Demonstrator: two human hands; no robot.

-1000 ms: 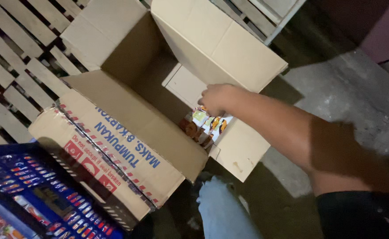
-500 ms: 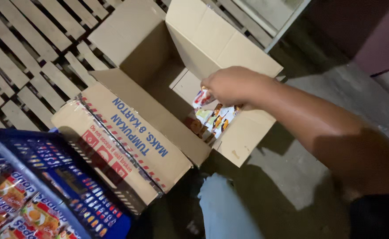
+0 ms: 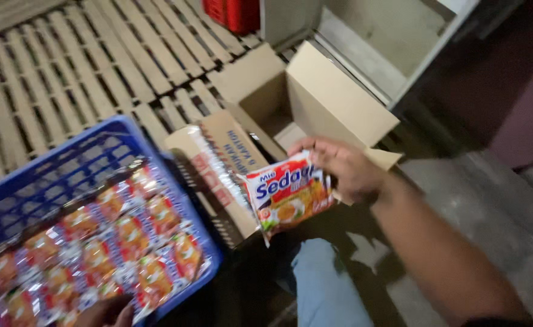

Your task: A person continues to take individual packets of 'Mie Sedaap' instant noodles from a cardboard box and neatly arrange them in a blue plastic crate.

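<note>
the right hand [image 3: 345, 169] is pinching an instant noodle packet [image 3: 288, 197], now lifted out of the open cardboard box [image 3: 315, 103] and crossing toward the blue crate [image 3: 60, 157] of packets. the left hand [image 3: 106, 312] is showing only partly; its grip cannot be told.

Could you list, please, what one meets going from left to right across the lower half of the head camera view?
Blue crate filled with noodle packets → single noodle packet → right hand gripping it → the forearm running to the lower right.
</note>
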